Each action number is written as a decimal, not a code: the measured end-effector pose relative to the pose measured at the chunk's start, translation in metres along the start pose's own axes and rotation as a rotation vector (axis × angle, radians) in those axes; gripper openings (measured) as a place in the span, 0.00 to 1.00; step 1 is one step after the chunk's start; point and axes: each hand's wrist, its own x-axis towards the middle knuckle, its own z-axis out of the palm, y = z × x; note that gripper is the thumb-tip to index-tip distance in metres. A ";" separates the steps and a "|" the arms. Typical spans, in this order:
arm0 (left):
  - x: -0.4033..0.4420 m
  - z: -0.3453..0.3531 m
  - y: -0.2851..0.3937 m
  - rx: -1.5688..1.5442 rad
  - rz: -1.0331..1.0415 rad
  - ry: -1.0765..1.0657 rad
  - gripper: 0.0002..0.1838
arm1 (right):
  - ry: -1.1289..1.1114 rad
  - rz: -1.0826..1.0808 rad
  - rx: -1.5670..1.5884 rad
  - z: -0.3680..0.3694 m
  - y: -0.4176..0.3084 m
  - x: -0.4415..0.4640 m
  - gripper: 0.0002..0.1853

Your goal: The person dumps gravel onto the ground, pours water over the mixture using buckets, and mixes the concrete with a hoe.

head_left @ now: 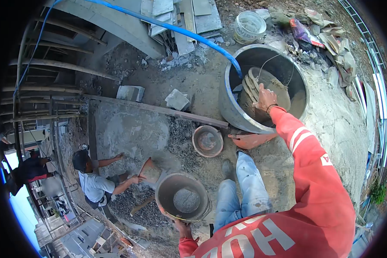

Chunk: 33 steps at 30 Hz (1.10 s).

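Note:
My right hand (265,98) reaches into a large grey tub (297,73) and is closed on the rim of a muddy bucket (276,86) with a wire handle, which lies tilted inside. A blue hose (172,28) runs into the same tub. Low in the view, my left hand (183,228) is at the lower rim of a dark bucket (163,193) holding some grey material (186,200). Its fingers are partly hidden by the rim, but they are wrapped round it.
A co-worker (94,180) at the left tips an orange bucket (150,171) over gravel. A round basin (207,141) and an orange container (251,140) lie near my feet. Beyond are a wooden board (159,110), concrete blocks (177,99) and a white pail (250,26).

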 end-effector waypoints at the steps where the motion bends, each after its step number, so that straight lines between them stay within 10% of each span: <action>1: -0.019 0.018 0.007 -0.037 0.006 0.043 0.25 | -0.056 0.056 0.039 0.028 0.011 0.019 0.42; 10: -0.063 0.143 0.041 -0.115 0.055 -0.088 0.35 | -0.269 0.384 0.089 0.143 0.096 0.157 0.48; 16: -0.054 0.191 0.035 0.015 0.088 -0.029 0.17 | -0.199 0.415 0.051 0.191 0.136 0.208 0.39; 23: -0.057 0.191 0.034 0.067 0.153 0.177 0.30 | -0.077 0.496 0.014 0.220 0.083 0.157 0.36; 27: -0.070 0.193 0.044 0.124 0.185 0.190 0.38 | -0.129 0.477 0.041 0.351 0.172 0.147 0.28; 33: -0.071 0.140 0.025 0.121 0.073 0.345 0.48 | -0.203 0.234 0.083 0.265 0.141 0.117 0.39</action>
